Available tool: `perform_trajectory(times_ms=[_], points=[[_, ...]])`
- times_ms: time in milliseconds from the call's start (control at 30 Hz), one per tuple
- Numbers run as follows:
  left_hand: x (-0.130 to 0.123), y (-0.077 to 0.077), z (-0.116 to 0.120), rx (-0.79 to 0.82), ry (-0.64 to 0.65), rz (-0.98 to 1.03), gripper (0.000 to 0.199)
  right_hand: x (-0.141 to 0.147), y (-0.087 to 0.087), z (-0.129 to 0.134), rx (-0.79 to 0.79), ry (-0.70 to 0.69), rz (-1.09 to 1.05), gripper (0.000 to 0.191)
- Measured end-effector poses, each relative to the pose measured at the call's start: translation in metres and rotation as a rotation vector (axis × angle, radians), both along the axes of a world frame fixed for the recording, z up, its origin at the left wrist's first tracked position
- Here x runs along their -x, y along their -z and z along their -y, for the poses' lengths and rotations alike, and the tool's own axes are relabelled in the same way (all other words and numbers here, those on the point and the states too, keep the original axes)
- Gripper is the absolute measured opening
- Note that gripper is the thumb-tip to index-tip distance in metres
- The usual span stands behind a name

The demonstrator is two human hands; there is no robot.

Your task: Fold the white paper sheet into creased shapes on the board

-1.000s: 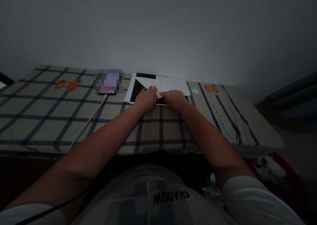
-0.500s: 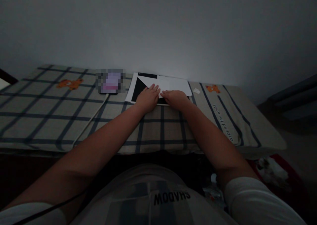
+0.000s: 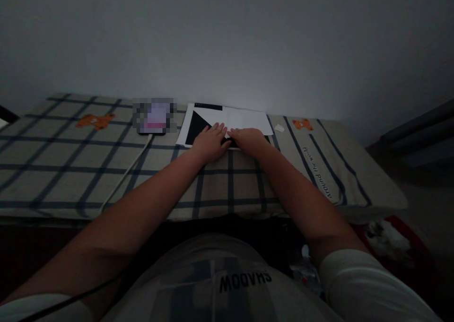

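- The phone (image 3: 153,118) lies left of the papers, partly blurred out; its pale cable (image 3: 126,171) runs towards the table's front edge, passing behind the left forearm.
- A white scrap (image 3: 279,128) sits just beside the papers' right end.
- The wall (image 3: 227,38) rises directly behind the papers.
- A dark cord (image 3: 76,297) crosses the left arm near the sleeve.
- Counted: one phone, one scrap, two orange bear prints (image 3: 95,121) on the checked cloth (image 3: 230,189), and two papers that can be made out, a black-and-white printed sheet (image 3: 197,129) and a plain white sheet (image 3: 250,118) overlapping its right part.
- The left hand (image 3: 210,143) is palm down on the printed sheet, fingers slightly spread.
- The right hand (image 3: 249,141) touches the papers near their front edge, fingers close together; whether it pinches anything, I cannot tell.
- The fingertips of both hands nearly meet.
- The papers lie between phone and scrap; cloth extends to both sides and towards the front edge, under the forearms.
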State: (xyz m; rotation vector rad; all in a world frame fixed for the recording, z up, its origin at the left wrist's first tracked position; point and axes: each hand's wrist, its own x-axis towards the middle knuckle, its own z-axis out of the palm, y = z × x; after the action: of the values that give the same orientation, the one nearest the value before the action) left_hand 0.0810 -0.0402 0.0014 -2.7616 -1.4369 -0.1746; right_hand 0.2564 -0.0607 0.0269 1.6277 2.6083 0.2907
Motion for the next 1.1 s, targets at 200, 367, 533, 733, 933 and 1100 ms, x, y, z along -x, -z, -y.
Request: perform_trajectory(times_ms=[200,367,533,733,933,1100], points=[[-0.001,0.0,0.001,0.012,-0.019,0.005,0.068,0.004,-0.005,0.004,-0.004,0.025,0.036,0.039],[-0.002,0.0,0.002,0.015,-0.023,0.005,0.07,0.008,-0.01,0.006,0.008,0.05,0.053,0.037],[-0.002,0.001,0.002,0.013,-0.018,0.012,0.069,0.01,-0.012,0.007,0.021,0.071,0.064,0.037],[-0.002,0.001,0.002,0.01,-0.019,0.018,0.069,0.011,-0.011,0.008,-0.013,0.066,0.071,0.035],[-0.001,0.003,0.002,-0.018,-0.016,0.035,0.068,0.006,-0.008,0.007,-0.034,0.03,0.077,0.037],[0.001,0.003,0.002,-0.038,-0.002,0.037,0.071,-0.002,-0.005,0.003,-0.036,-0.01,0.075,0.039]])
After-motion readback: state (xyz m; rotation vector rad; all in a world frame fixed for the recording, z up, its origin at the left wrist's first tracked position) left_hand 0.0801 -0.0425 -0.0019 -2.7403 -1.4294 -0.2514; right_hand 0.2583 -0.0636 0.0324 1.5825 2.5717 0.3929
